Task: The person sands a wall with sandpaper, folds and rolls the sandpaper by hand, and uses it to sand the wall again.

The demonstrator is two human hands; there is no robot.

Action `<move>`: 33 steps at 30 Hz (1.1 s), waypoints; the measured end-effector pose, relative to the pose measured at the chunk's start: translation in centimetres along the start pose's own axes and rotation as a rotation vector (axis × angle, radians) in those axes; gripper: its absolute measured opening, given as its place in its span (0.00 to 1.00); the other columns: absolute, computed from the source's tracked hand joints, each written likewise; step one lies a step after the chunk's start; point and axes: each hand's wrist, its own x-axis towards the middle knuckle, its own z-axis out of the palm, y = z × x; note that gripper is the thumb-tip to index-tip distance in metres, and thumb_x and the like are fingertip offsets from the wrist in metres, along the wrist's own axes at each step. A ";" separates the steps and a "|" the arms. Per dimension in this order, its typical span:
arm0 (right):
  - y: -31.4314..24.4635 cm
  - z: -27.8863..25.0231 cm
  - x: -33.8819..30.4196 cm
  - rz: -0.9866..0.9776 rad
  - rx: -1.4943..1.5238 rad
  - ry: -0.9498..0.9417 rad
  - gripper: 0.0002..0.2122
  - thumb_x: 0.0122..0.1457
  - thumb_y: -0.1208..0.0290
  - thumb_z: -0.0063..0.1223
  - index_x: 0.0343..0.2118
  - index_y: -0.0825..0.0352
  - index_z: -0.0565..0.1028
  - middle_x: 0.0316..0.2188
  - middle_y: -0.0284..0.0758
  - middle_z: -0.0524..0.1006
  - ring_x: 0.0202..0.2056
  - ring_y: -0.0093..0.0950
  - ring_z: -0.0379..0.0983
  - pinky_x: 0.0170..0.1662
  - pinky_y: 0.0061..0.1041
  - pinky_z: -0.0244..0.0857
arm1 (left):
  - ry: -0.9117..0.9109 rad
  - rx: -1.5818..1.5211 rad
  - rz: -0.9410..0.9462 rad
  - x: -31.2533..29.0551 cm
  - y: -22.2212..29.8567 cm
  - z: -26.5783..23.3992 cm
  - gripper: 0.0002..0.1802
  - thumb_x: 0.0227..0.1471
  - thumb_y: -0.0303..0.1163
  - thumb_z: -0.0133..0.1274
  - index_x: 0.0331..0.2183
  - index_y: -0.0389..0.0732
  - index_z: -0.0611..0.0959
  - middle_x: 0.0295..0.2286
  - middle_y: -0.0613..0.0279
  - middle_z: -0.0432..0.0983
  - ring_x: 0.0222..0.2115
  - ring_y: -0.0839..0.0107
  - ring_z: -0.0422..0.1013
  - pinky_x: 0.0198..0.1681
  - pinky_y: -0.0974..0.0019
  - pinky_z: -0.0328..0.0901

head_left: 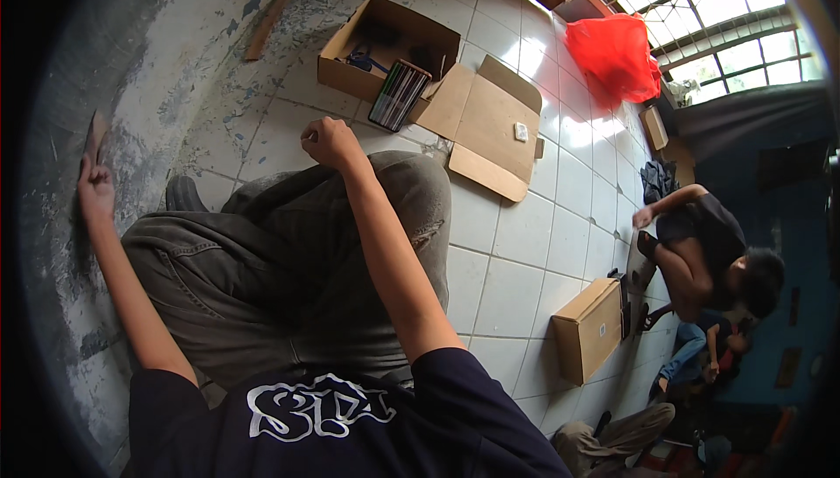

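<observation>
At the far left, my left hand is raised against the worn wall, fingers closed on a thin, flat, pointed brownish piece; its exact kind is unclear. My right hand hangs above my bent knee in a loose fist, and no object shows in it. Just beyond that hand, a row of slim cases leans against an open cardboard box with dark items inside. Beside them, an unfolded cardboard box lies flat with a small white packet on it.
Peeling paint covers the wall at left, and a brown strip lies near its foot. A closed cardboard box stands on the tiled floor at right. A person crouches beyond it; a red bag sits by the window.
</observation>
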 end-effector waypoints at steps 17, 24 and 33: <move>-0.1 0.9 0.7 -0.007 0.010 0.008 0.06 0.40 0.70 0.51 0.22 0.62 0.78 0.24 0.44 0.76 0.30 0.43 0.73 0.38 0.34 0.67 | 0.051 0.172 0.129 -1.6 1.3 -2.3 0.24 0.51 0.32 0.51 0.48 0.33 0.67 0.24 0.72 0.61 0.20 0.82 0.51 0.28 0.78 0.53; 0.0 0.5 0.5 0.003 0.005 0.002 0.06 0.40 0.71 0.51 0.23 0.62 0.78 0.25 0.43 0.76 0.31 0.42 0.73 0.38 0.34 0.67 | 0.316 0.290 0.202 -2.7 -0.5 -0.1 0.23 0.47 0.39 0.56 0.43 0.36 0.73 0.25 0.69 0.61 0.27 0.77 0.60 0.35 0.75 0.57; -0.2 0.5 0.5 0.008 0.019 -0.005 0.06 0.40 0.71 0.51 0.23 0.62 0.78 0.25 0.43 0.76 0.31 0.41 0.73 0.39 0.34 0.67 | 0.256 0.508 0.238 -6.0 -1.0 4.0 0.28 0.53 0.44 0.45 0.49 0.33 0.67 0.40 0.58 0.71 0.45 0.72 0.63 0.52 0.67 0.49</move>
